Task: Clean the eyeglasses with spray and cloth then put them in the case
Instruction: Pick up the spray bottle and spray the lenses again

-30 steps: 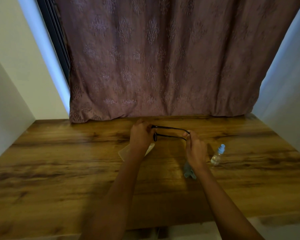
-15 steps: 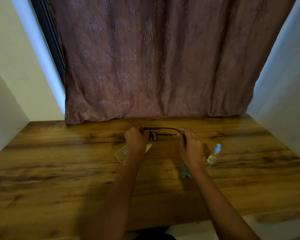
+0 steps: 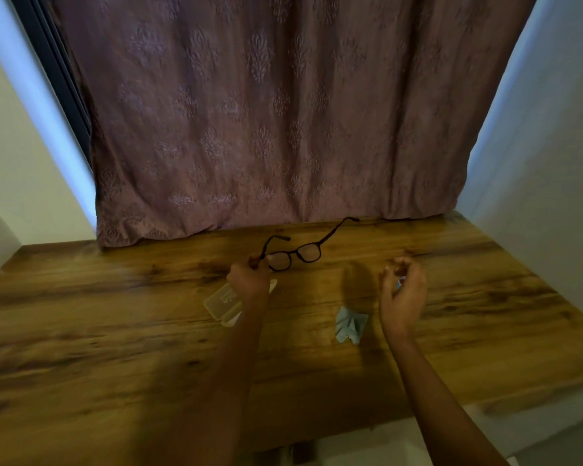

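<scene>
The left hand (image 3: pixel 249 275) is pinching the eyeglasses (image 3: pixel 295 255) by one temple, holding them unfolded above the desk (image 3: pixel 115 331). The right hand (image 3: pixel 403 290) is curling its fingers (round anything? I cannot tell). The cloth (image 3: pixel 350 324) and case (image 3: pixel 221 301) are lying unused, so spraying, wiping and casing all seem left to do.
</scene>
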